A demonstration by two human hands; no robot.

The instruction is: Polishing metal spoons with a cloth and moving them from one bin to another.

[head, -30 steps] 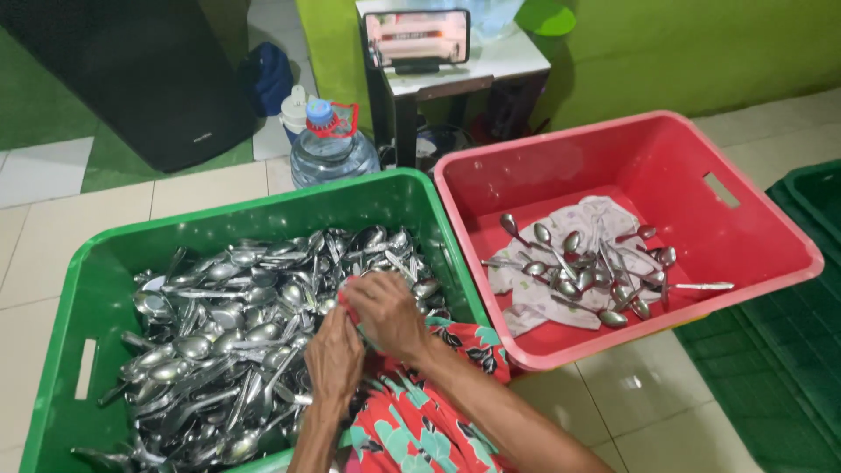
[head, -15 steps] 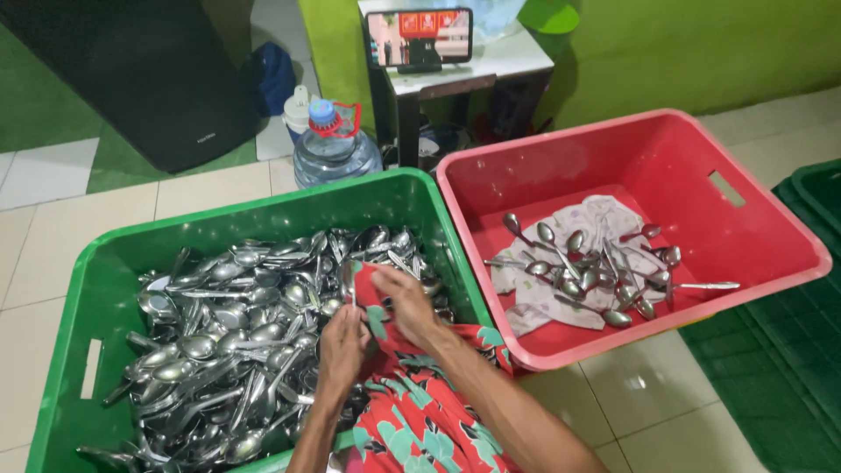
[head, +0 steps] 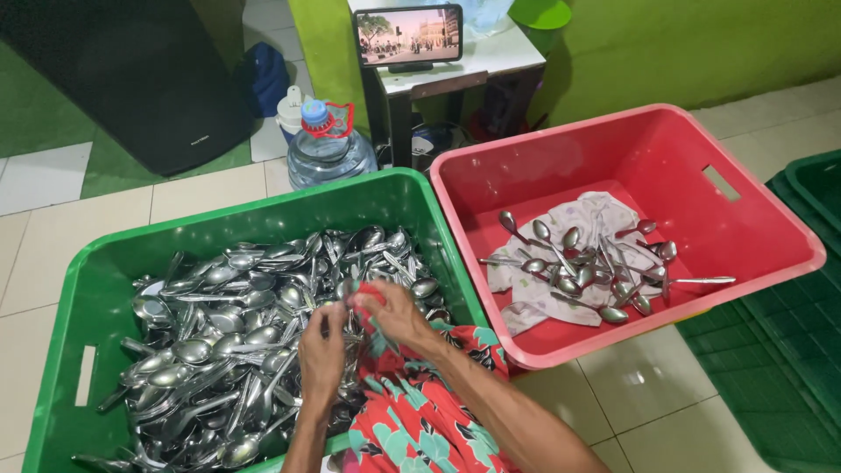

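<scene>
A green crate (head: 263, 210) in front of me is heaped with several metal spoons (head: 219, 324). Both hands work over its right half. My right hand (head: 394, 314) grips a red floral cloth (head: 420, 403) that drapes from the crate's near rim toward me. My left hand (head: 322, 350) is closed around a spoon's handle right beside the cloth; the spoon's bowl is hidden under the cloth and fingers. To the right stands a red crate (head: 753, 263) with a pale cloth (head: 596, 219) on its floor and several spoons (head: 587, 271) lying on that cloth.
A large water bottle (head: 328, 149) stands behind the green crate. A small table (head: 491, 61) carries a phone (head: 408, 37) with a lit screen. A dark green crate (head: 788, 350) sits at the far right. A black box (head: 131, 70) stands at the back left on tiled floor.
Both hands have stayed over the green crate's right side, rubbing with the red cloth; the cloth is now bunched at the fingers. The view has shifted slightly.
</scene>
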